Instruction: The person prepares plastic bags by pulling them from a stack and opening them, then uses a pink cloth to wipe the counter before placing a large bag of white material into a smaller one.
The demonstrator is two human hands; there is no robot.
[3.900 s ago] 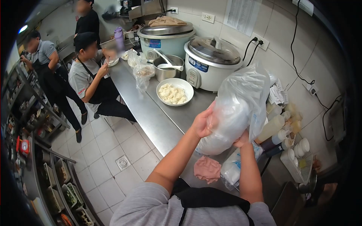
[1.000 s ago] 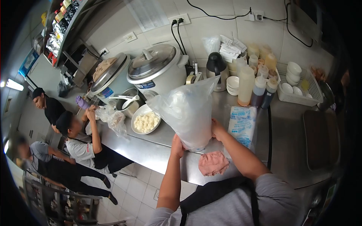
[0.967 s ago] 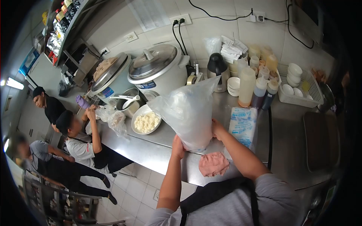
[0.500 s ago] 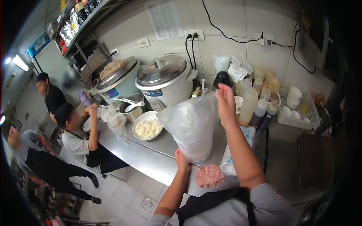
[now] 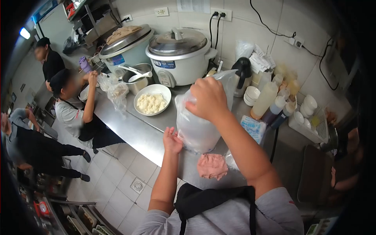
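A large clear plastic bag (image 5: 199, 131) stands upright on the steel counter in front of me. My right hand (image 5: 209, 98) is closed round its upper part, fingers curled over the plastic. Low at the bag's left side, my left hand (image 5: 172, 141) has its palm up and fingers apart, next to the plastic. A crumpled pink cloth (image 5: 212, 166) lies near the counter's front edge, just below the bag. Left of the bag sits a white bowl (image 5: 168, 93) of white crumbly food (image 5: 151, 103).
Two large cookers (image 5: 178, 58) (image 5: 127, 49) and a metal pot (image 5: 138, 84) stand behind the bowl. Squeeze bottles (image 5: 264, 100), a dark jug (image 5: 243, 76) and a white basket (image 5: 307, 129) are at the right. Three people work at the left, one (image 5: 70, 113) beside the counter.
My right hand has moved left and down from the bag's raised edge onto its upper part. My left hand has opened beside the bag. The camera view has shifted.
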